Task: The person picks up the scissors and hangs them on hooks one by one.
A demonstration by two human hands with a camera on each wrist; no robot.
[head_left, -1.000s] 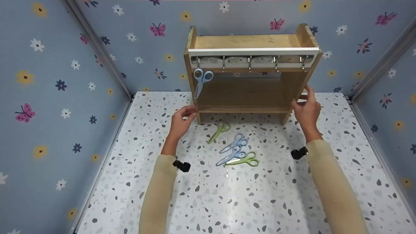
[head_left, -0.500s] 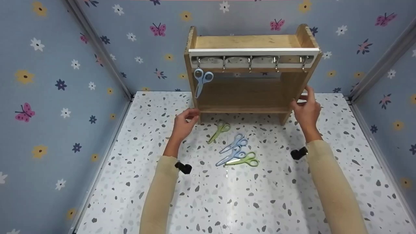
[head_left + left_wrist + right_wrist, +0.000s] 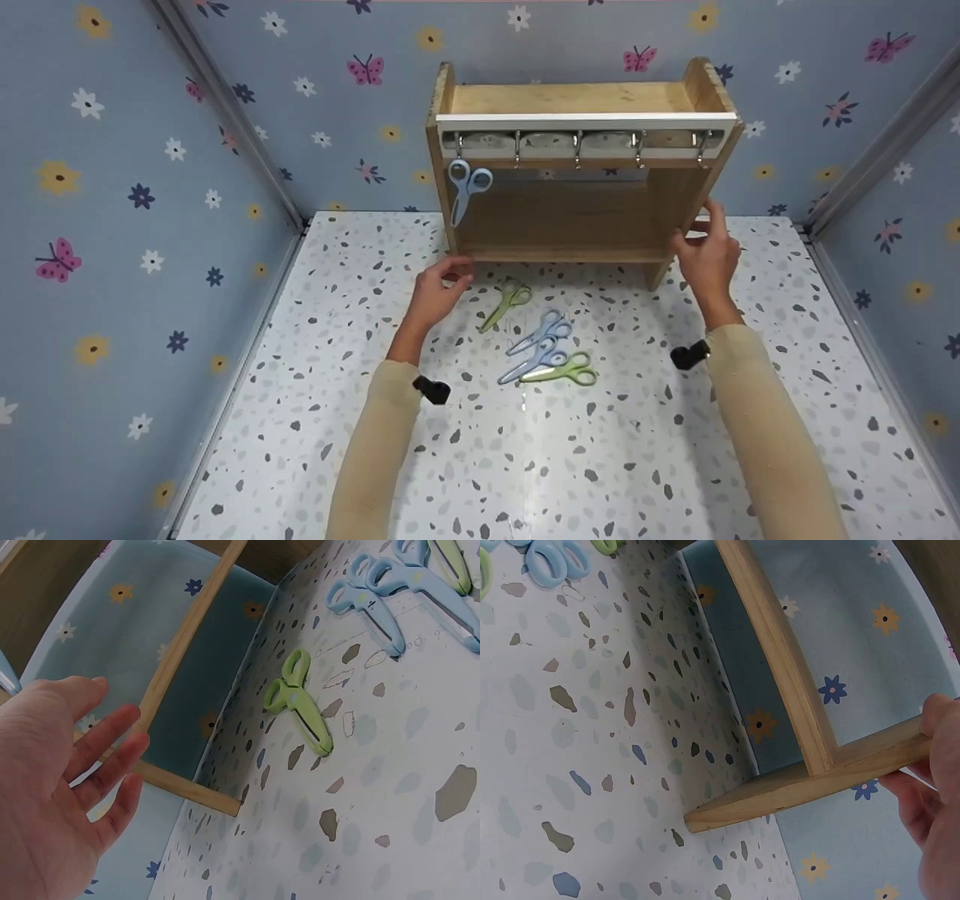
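Note:
My left hand (image 3: 437,289) is by the left leg of a wooden shelf (image 3: 562,254), fingers loosely bent and holding nothing; the left wrist view shows a bare palm. At the shelf's right side panel (image 3: 810,795), my right hand (image 3: 707,259) grips the edge between thumb and fingers. Blue scissors (image 3: 462,201) hang by a handle loop from the leftmost hook. Green scissors (image 3: 307,714) lie just right of my left hand. Closer to me, two blue scissors (image 3: 523,369) and another green pair (image 3: 574,367) lie close together, partly overlapping.
A white rail (image 3: 585,118) with several metal hooks (image 3: 577,148) runs across the shelf's front. Blue patterned walls (image 3: 375,112) enclose the speckled tabletop (image 3: 540,465) at the back and both sides.
My left hand has shifted right and slightly toward me, across the front of the shelf's left leg. The right hand stays on the side panel, and the scissors have not moved.

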